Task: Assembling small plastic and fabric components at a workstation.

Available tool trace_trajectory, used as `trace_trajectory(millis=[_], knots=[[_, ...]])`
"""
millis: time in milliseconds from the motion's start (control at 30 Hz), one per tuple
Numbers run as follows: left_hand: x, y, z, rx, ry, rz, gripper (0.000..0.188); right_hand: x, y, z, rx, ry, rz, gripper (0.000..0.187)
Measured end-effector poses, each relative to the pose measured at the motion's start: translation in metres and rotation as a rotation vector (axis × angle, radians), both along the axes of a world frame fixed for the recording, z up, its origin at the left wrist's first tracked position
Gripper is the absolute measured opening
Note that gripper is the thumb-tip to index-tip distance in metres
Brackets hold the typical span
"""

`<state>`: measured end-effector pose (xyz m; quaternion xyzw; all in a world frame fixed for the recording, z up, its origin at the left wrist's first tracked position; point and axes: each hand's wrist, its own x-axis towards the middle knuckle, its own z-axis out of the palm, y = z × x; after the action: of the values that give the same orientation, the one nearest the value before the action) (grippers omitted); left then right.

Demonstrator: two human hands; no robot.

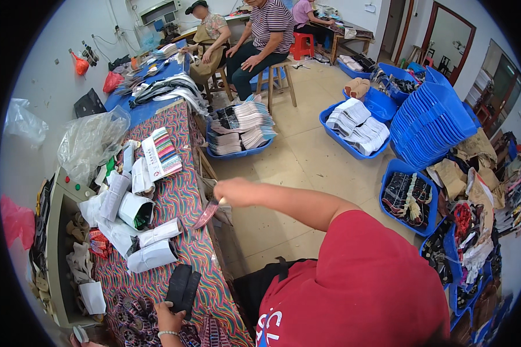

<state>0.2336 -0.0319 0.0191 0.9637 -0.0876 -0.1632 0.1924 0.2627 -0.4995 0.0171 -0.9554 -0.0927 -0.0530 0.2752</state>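
My right arm, in a red sleeve, stretches left to the table edge. Closed in my right hand (236, 192) is a thin, flat pinkish strip (205, 215) with a pale end, angled down over the table; I cannot make out its exact kind. My left hand (169, 319), with a beaded bracelet at the wrist, pinches the lower end of black flat pieces (183, 288) on the patterned tablecloth (179, 136). Several dark, pink-patterned pieces (134, 317) lie beside that hand. Rolled white paper bundles (156, 255) lie farther along, below a striped colour swatch card (162, 153).
A grey open-fronted cabinet (63, 199) borders the table's left side. A tub of stacked pieces (241, 127) stands past the table's right edge. Blue tubs (408, 196) and a tall tub stack (428, 124) line the right. Two seated people are farther back; fingers (78, 341) show at lower left.
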Motion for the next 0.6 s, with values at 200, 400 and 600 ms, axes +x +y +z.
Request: trace_trajectory(millis=[200,400,600], knots=[[-0.002,0.004,0.000,0.007,-0.023,0.009,0.054,-0.037,-0.046,0.005,-0.017,-0.183,-0.116,0.007],[0.002,0.039,-0.030,-0.331,-0.121,0.078,0.035,-0.059,-0.026,-0.008,0.188,0.058,-0.069,0.013],[-0.018,0.009,0.007,-0.262,-0.281,0.237,0.021,-0.056,0.002,-0.020,0.297,0.128,0.126,0.019]])
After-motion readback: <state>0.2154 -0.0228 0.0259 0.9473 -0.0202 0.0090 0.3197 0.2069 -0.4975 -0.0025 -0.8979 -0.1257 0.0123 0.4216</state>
